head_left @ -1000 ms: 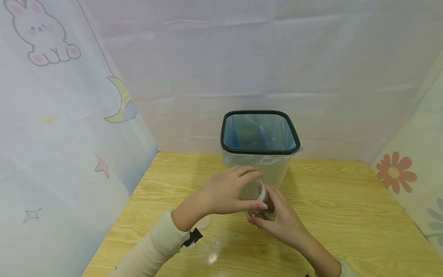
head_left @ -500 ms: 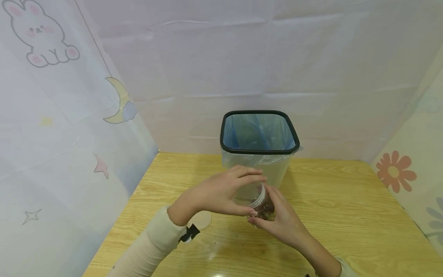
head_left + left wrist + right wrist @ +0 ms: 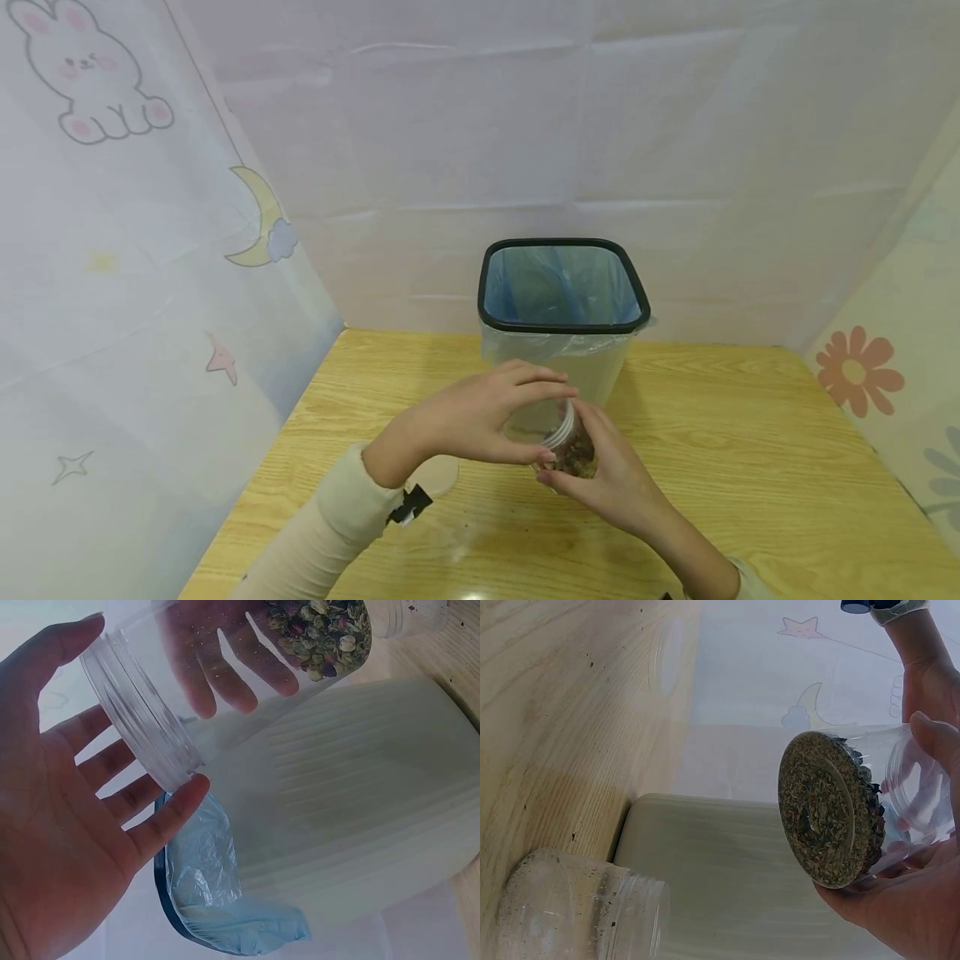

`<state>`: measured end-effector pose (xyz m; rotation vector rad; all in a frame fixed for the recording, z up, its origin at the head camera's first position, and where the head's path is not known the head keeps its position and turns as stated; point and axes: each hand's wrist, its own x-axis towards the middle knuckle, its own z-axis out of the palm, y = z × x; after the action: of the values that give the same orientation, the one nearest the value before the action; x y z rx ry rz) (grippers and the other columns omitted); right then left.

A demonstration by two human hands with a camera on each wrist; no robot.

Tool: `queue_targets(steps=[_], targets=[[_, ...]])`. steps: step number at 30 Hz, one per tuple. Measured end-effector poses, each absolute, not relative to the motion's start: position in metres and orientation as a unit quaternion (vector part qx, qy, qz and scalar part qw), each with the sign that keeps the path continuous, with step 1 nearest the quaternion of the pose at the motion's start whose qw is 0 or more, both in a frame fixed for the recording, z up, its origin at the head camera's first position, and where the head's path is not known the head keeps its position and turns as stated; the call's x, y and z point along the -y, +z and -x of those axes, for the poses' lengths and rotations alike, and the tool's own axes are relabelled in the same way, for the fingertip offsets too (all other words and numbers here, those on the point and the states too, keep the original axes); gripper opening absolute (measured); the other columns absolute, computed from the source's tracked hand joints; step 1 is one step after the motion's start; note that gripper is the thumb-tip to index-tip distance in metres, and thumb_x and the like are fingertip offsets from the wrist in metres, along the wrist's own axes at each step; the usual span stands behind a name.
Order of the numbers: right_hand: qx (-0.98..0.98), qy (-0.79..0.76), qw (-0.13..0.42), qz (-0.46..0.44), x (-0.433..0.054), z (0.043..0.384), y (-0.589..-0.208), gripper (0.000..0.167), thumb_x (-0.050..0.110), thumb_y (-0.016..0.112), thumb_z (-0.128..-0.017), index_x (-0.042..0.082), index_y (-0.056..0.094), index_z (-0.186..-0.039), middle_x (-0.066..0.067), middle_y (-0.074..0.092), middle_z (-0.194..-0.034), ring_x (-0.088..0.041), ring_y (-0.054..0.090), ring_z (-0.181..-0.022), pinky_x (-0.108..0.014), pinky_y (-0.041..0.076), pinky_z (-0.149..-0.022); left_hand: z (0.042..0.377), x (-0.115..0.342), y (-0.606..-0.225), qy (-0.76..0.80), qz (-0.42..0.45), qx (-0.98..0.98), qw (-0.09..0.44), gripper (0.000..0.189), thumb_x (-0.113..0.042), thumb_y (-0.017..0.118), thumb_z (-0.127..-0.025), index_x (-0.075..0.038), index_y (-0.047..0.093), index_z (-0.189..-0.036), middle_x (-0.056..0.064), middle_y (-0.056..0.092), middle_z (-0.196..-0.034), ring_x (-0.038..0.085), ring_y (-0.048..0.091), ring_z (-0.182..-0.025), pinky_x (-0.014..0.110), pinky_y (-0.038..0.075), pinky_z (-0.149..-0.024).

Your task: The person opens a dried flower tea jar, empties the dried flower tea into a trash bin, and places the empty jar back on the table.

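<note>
A clear jar (image 3: 225,667) is tilted in midair in front of the bin, a layer of dried flower buds and leaves (image 3: 821,810) lying against its base. My right hand (image 3: 611,475) grips the jar's body, with the fingers seen through the clear wall in the left wrist view. Thumb and fingers of my left hand (image 3: 480,417) span the jar's threaded rim. No lid sits on the mouth. Below, on the table, stands a second clear jar (image 3: 577,907) with only dark specks on its wall; the hands mostly hide it from the head view.
Behind the hands stands a whitish bin (image 3: 592,367) with a black rim (image 3: 562,327) and a bluish plastic liner (image 3: 202,855). A pale round disc (image 3: 438,475) lies on the wooden table (image 3: 750,450) near the left sleeve. Dark crumbs are scattered on the wood. Printed cloth walls surround the table.
Compared with one second ago, my left thumb has shifted left along the jar's rim, and the left wrist has drawn slightly left, uncovering more of the disc. The right hand stays put.
</note>
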<state>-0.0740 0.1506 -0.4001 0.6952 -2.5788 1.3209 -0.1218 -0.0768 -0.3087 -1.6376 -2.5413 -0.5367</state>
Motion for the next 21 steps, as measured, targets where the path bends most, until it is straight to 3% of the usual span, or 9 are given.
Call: queue_targets(steps=[5,14,21], targets=[[0.86,0.446,0.08,-0.233,-0.151,0.073,-0.399,0.091,0.042,0.086,-0.082,0.015,0.037,-0.154,-0.014,0.049,-0.145,-0.026,0.057,-0.119,-0.056,0.053,-0.094,0.12,0.075,-0.308,-0.168,0.524,0.834,0.044,0.067,-0.049,0.07,-0.094,-0.02,0.049,-0.151,-0.002,0.048,-0.152,0.013,0.044,-0.139,0.033,0.043,-0.112],[0.854,0.464,0.058,-0.228,-0.151,0.073,-0.398,0.09,0.042,0.085,-0.082,0.016,0.038,-0.154,-0.008,0.051,-0.138,-0.015,0.059,-0.105,-0.03,0.057,-0.082,0.113,0.072,-0.307,-0.147,0.473,0.866,0.067,0.07,-0.059,0.067,-0.092,-0.023,0.05,-0.15,-0.005,0.054,-0.143,0.012,0.053,-0.128,0.031,0.053,-0.098],[0.848,0.473,0.058,-0.231,-0.15,0.073,-0.398,0.089,0.042,0.086,-0.081,0.016,0.04,-0.153,-0.011,0.05,-0.14,-0.016,0.06,-0.109,-0.029,0.057,-0.084,0.107,0.069,-0.307,-0.121,0.427,0.893,0.079,0.074,-0.071,0.058,-0.091,-0.026,0.05,-0.15,-0.006,0.056,-0.14,0.012,0.054,-0.125,0.032,0.057,-0.092]])
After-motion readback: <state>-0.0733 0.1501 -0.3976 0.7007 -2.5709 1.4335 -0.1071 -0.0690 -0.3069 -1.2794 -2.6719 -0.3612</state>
